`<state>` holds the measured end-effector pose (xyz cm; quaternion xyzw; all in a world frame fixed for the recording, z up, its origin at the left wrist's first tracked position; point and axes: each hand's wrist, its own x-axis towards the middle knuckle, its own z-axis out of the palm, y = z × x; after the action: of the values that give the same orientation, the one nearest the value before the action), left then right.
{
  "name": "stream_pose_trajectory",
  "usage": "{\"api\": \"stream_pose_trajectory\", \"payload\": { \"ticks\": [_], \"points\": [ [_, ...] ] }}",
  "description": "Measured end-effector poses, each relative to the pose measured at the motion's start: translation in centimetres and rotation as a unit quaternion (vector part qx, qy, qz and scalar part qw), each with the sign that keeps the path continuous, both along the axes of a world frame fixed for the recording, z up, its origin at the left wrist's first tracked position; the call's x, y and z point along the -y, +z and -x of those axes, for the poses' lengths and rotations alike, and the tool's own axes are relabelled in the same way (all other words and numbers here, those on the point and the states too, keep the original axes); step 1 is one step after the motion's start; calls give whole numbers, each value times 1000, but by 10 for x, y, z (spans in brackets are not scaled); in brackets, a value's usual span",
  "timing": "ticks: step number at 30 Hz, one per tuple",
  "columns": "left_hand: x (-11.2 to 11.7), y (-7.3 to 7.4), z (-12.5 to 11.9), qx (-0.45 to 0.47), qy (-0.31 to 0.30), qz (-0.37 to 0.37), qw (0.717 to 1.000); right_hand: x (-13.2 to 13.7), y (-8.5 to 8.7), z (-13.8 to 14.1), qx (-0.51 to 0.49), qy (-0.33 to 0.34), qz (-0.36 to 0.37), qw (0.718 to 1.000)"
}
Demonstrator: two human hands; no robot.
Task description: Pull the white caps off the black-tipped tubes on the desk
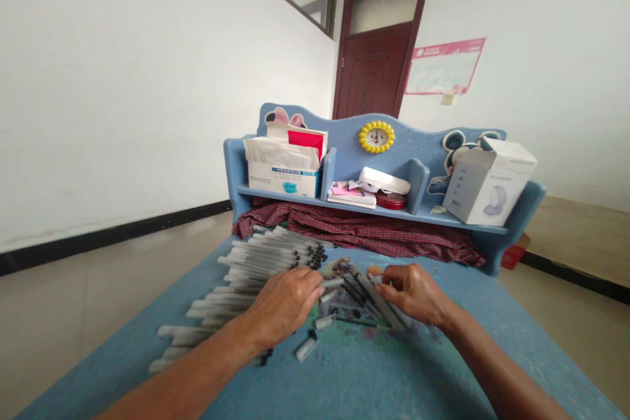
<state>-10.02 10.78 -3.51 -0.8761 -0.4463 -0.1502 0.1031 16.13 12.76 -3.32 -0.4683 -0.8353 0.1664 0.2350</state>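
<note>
My left hand [290, 295] is closed, with a clear pen cap [332, 283] sticking out from its fingertips. Under and beyond that hand lies a wide row of translucent pen barrels [246, 259], many with black ends pointing right. My right hand [413, 292] is curled, thumb and fingers pinched together at the edge of a small pile of loose grey tubes [377, 302] and thin dark refills; what it grips is too small to make out. Between the hands, loose clear caps [308, 348] lie on the blue desk [364, 387].
Behind the pens, a red checked cloth [354, 230] is bunched below the desk's blue shelf [305, 199]. On the shelf stand a mask box [283, 174], papers [352, 195], a red round tin [391, 201] and a white carton [487, 187]. A yellow flower clock [377, 137] decorates the backboard.
</note>
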Motion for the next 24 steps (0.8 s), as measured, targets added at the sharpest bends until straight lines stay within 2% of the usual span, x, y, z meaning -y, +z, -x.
{"api": "stream_pose_trajectory", "payload": {
  "ticks": [4, 7, 10, 13, 16, 24],
  "points": [
    [9, -5, -9, 23, -56, -2, 998, 18, 0, 26, 50, 44, -101, 993],
    [14, -6, -13, 28, -93, 1, 995, 25, -3, 42, 97, 90, -136, 982],
    [12, -2, -9, 36, -101, 2, 994, 23, -6, 42, 115, 88, -136, 980],
    [4, 4, 0, 35, -71, 1, 997, 16, -4, 31, 94, 55, -127, 986],
    [-4, 9, 10, 29, -55, 17, 998, 11, -2, 20, 65, 50, -108, 991],
    [-1, 13, 6, 33, -104, 96, 989, 18, -1, 24, 86, 77, -79, 990]
  ]
}}
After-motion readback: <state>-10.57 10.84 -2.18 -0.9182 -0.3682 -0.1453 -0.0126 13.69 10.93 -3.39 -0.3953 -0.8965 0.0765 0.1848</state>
